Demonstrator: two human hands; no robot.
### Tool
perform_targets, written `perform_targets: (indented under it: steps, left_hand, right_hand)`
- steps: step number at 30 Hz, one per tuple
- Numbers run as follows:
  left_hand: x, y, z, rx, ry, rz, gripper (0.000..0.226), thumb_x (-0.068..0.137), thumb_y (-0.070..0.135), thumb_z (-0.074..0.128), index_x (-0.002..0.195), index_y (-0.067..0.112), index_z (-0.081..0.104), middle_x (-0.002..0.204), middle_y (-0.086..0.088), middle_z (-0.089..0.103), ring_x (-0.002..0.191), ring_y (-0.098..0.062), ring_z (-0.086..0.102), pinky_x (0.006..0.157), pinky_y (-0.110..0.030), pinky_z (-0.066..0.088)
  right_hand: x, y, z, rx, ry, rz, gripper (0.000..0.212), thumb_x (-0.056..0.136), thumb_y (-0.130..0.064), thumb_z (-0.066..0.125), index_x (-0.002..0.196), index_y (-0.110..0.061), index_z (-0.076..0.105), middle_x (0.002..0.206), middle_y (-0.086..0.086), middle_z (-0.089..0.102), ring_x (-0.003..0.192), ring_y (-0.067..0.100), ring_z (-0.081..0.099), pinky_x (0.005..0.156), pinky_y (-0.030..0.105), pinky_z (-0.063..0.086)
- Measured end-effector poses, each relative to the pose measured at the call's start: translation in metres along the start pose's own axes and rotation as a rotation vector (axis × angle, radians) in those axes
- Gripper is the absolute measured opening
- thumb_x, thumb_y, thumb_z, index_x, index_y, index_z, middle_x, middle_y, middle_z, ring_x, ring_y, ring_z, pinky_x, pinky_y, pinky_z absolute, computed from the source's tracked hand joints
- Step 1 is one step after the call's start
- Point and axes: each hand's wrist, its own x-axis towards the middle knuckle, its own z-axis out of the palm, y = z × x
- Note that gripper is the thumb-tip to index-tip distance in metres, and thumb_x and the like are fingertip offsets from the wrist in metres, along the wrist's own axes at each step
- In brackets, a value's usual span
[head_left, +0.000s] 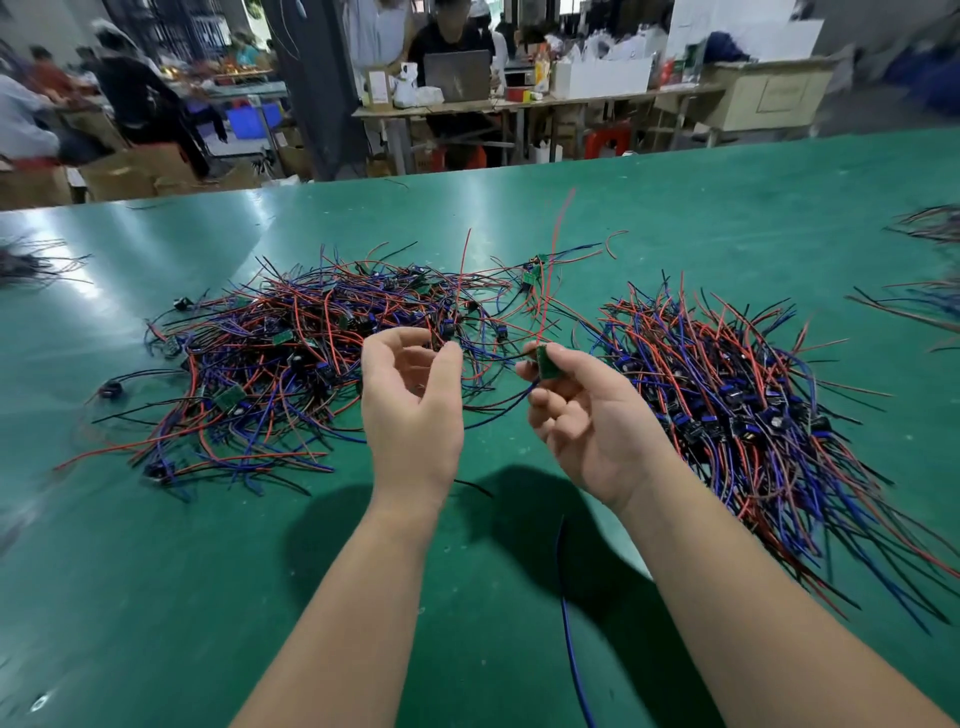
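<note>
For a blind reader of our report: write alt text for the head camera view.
A person's right hand pinches a small green circuit board over a green table; the left hand, fingers curled, is raised beside it, its grip unclear. Red, blue and black wires lie in a left pile and a right pile.

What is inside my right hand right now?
A small green circuit board, pinched by the right hand, with wires trailing off it. The hand covers its lower part.
</note>
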Motion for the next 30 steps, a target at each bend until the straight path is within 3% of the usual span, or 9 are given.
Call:
perform_targets:
  steps: [4,6,8,13,17,20,25,28,30]
  left_hand:
    - [-0.005,-0.003,0.003,0.171,-0.219,0.096,0.026,0.084,0.038,0.06,0.072,0.015,0.064,0.064,0.002,0.063,0.061,-0.008,0.054,0.061,-0.029,0.046]
    - [-0.01,-0.005,0.006,0.245,-0.288,0.161,0.028,0.084,0.04,0.061,0.068,0.018,0.068,0.059,0.01,0.063,0.055,-0.001,0.053,0.058,-0.023,0.043]
    - [-0.012,-0.005,0.007,0.243,-0.304,0.156,0.026,0.084,0.042,0.062,0.071,0.021,0.071,0.06,0.015,0.065,0.056,0.002,0.055,0.059,-0.02,0.043]
    - [-0.009,0.0,0.008,0.013,-0.35,-0.024,0.023,0.085,0.034,0.065,0.092,0.015,0.075,0.082,0.005,0.075,0.075,-0.007,0.066,0.077,-0.028,0.054]
    - [-0.008,-0.001,0.01,-0.09,-0.371,-0.12,0.019,0.094,0.019,0.057,0.094,0.017,0.076,0.091,-0.01,0.073,0.086,-0.021,0.067,0.088,-0.045,0.054]
    - [-0.011,0.0,0.012,-0.107,-0.351,-0.161,0.037,0.098,0.021,0.052,0.074,0.037,0.076,0.085,-0.018,0.07,0.073,-0.018,0.064,0.077,-0.037,0.055]
    - [-0.009,0.009,0.009,-0.407,-0.374,-0.367,0.021,0.081,0.029,0.06,0.084,0.015,0.075,0.07,0.0,0.069,0.06,-0.007,0.06,0.06,-0.02,0.053]
    - [-0.007,0.011,0.007,-0.467,-0.369,-0.458,0.022,0.077,0.027,0.062,0.095,0.014,0.063,0.063,0.001,0.068,0.049,-0.006,0.06,0.048,-0.018,0.05]
    - [-0.007,0.014,0.006,-0.443,-0.366,-0.512,0.016,0.081,0.026,0.062,0.09,0.014,0.058,0.054,0.002,0.064,0.044,-0.005,0.059,0.041,-0.015,0.046]
  right_hand:
    - [0.004,0.0,-0.002,0.062,-0.03,0.015,0.011,0.084,-0.015,0.057,0.085,-0.007,0.065,0.066,0.005,0.066,0.047,0.008,0.052,0.047,0.014,0.044]
    - [0.005,0.002,-0.002,0.056,-0.069,-0.006,0.011,0.073,-0.016,0.064,0.076,-0.009,0.072,0.063,0.002,0.063,0.049,0.008,0.051,0.049,0.014,0.044]
    - [0.007,0.002,-0.003,-0.004,-0.084,-0.056,0.01,0.065,-0.016,0.069,0.071,-0.011,0.075,0.064,0.001,0.064,0.052,0.008,0.052,0.052,0.015,0.044]
    - [0.005,0.005,-0.006,-0.168,-0.071,-0.163,0.013,0.057,-0.014,0.073,0.067,-0.009,0.066,0.058,0.001,0.064,0.048,0.006,0.054,0.047,0.013,0.043]
    - [0.005,0.007,-0.006,-0.312,0.01,-0.201,0.014,0.079,-0.018,0.069,0.072,-0.006,0.067,0.064,0.003,0.068,0.054,0.009,0.058,0.05,0.017,0.041]
    - [0.006,0.007,-0.009,-0.475,0.104,-0.203,0.022,0.089,-0.02,0.063,0.074,-0.007,0.071,0.07,0.004,0.068,0.054,0.011,0.051,0.053,0.021,0.04]
    - [0.002,0.011,-0.004,-0.491,-0.031,-0.233,0.016,0.08,-0.025,0.069,0.072,-0.013,0.075,0.066,-0.001,0.067,0.057,0.01,0.047,0.059,0.022,0.038]
    - [0.002,0.008,-0.003,-0.399,-0.075,-0.27,0.015,0.065,-0.029,0.07,0.068,-0.016,0.076,0.066,-0.002,0.069,0.057,0.008,0.049,0.056,0.017,0.04]
    - [0.002,0.005,-0.004,-0.359,-0.11,-0.26,0.015,0.064,-0.027,0.069,0.069,-0.014,0.075,0.064,-0.001,0.068,0.053,0.006,0.048,0.053,0.014,0.04]
